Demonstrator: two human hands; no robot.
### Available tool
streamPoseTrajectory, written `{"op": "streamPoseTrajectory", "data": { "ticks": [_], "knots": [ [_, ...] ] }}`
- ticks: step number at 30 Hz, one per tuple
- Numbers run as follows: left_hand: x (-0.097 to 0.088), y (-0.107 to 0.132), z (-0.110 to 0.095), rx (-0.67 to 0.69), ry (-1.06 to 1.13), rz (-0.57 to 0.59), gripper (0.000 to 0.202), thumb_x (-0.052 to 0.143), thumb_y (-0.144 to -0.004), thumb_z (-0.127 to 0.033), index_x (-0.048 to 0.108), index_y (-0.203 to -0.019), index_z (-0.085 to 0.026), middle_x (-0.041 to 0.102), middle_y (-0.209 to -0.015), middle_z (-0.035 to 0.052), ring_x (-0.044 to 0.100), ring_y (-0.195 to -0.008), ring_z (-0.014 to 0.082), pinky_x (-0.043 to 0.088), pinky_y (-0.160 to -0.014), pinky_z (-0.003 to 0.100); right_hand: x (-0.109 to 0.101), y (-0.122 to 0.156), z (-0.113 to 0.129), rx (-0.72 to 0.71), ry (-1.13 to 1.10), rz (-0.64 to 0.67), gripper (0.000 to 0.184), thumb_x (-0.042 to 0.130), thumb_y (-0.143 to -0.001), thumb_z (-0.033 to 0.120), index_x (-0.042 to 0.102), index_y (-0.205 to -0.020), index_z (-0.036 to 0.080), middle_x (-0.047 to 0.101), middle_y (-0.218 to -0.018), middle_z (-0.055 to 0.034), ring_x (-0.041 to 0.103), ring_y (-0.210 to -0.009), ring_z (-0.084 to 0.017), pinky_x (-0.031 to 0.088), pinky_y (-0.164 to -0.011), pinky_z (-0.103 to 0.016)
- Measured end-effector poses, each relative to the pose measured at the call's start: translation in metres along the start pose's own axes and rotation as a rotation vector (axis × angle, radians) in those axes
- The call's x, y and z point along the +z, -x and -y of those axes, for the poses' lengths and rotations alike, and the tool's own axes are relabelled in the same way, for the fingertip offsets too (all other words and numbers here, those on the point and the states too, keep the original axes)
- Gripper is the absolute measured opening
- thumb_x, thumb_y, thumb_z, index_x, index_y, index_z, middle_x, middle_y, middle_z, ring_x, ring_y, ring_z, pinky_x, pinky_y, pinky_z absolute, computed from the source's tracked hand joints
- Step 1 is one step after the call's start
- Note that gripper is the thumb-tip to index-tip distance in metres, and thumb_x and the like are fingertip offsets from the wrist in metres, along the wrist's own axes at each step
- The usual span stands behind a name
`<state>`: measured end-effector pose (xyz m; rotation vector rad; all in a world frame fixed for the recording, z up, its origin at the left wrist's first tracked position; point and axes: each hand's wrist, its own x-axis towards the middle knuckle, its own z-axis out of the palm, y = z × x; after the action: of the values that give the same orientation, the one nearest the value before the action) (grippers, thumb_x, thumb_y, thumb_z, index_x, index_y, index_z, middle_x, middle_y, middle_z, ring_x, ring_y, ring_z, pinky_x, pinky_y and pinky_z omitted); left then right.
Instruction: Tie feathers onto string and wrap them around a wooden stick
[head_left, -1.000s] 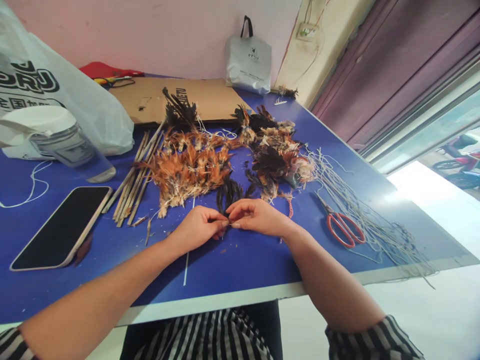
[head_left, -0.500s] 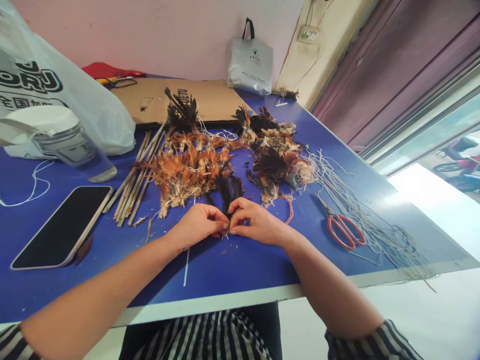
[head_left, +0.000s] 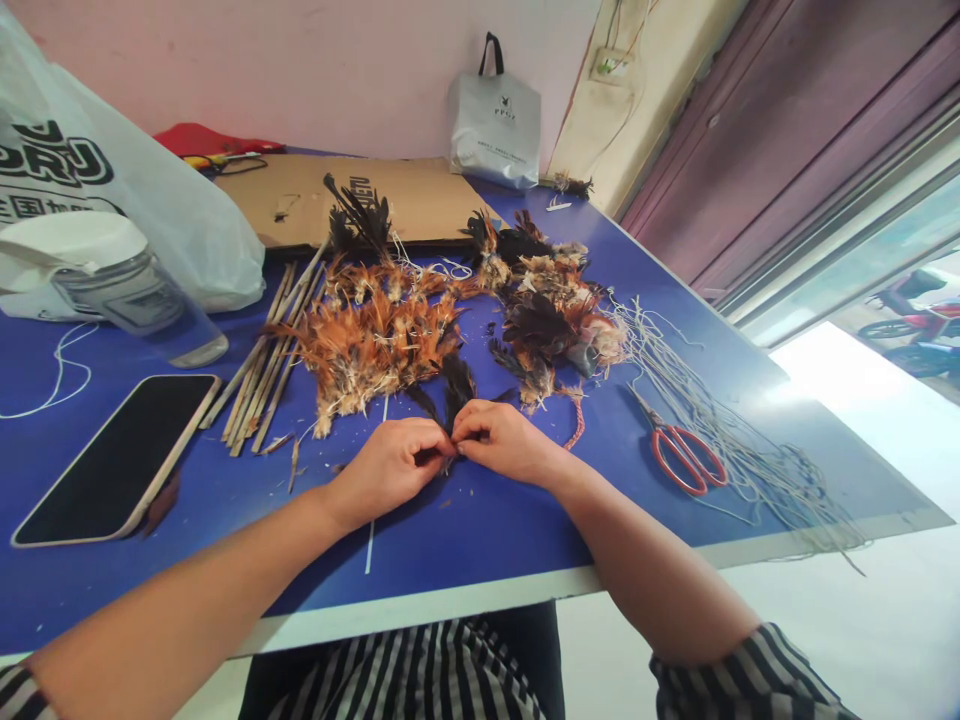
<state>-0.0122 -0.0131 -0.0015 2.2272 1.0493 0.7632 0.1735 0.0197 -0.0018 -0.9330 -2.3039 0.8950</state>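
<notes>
Dark feathers stick up from between my two hands, just above the blue tabletop. My left hand pinches at the base of the feathers with thumb and forefinger. Meeting it fingertip to fingertip, my right hand pinches at the same spot. The quill ends are mostly hidden by my fingers; whether a string is there I cannot tell. Beyond my left hand lies a spread of orange-brown feather bunches. A pile of darker feather bunches rests beyond my right hand.
Red-handled scissors and loose pale strings lie at the right. Thin sticks, a phone, a clear bottle and a white plastic bag occupy the left. Cardboard and a silver bag stand behind.
My fingertips have drawn closer together at the feather base, and the left hand has turned slightly. The dark feathers have shifted and spread lower. The whole view has moved a little.
</notes>
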Motion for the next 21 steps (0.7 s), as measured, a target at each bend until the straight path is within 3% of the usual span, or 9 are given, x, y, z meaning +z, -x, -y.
{"op": "streamPoseTrajectory", "data": {
  "ticks": [4,7,13,21],
  "knots": [
    [-0.003,0.003,0.004,0.269,-0.260,0.072,0.019,0.043,-0.087,-0.013,0.061,-0.080,-0.015,0.063,-0.078,0.0049,0.054,-0.078,0.0148,0.043,-0.071,0.027,0.000,0.000,-0.001,-0.002,0.012,-0.002,0.015,0.057,-0.069,0.002,0.064,-0.067,0.014,0.060,-0.076,-0.0016,0.056,-0.075,-0.011,0.043,-0.071,-0.022],
    [-0.003,0.004,0.008,0.337,-0.414,0.085,0.021,0.039,-0.089,-0.014,0.059,-0.082,-0.014,0.061,-0.082,0.0070,0.053,-0.080,0.0161,0.044,-0.069,0.027,0.002,0.000,0.000,0.015,0.029,-0.002,0.014,0.057,-0.069,0.003,0.063,-0.066,0.015,0.060,-0.074,-0.0008,0.055,-0.072,-0.011,0.042,-0.069,-0.022],
    [0.003,0.006,0.013,0.311,-0.517,-0.030,0.021,0.038,-0.090,-0.019,0.058,-0.085,-0.014,0.060,-0.082,0.0075,0.055,-0.080,0.0161,0.046,-0.069,0.027,0.006,0.001,0.002,0.192,-0.052,0.002,0.018,0.057,-0.067,0.005,0.062,-0.082,0.015,0.060,-0.069,0.0022,0.052,-0.059,-0.008,0.040,-0.057,-0.019],
    [0.004,0.009,0.013,0.227,-0.465,-0.082,0.021,0.039,-0.090,-0.022,0.058,-0.081,-0.017,0.061,-0.081,0.0056,0.056,-0.078,0.0145,0.044,-0.071,0.026,0.000,0.002,0.003,0.068,0.005,-0.012,0.014,0.058,-0.070,0.005,0.066,-0.075,0.014,0.060,-0.075,-0.0013,0.054,-0.070,-0.010,0.043,-0.067,-0.022]
  ]
}}
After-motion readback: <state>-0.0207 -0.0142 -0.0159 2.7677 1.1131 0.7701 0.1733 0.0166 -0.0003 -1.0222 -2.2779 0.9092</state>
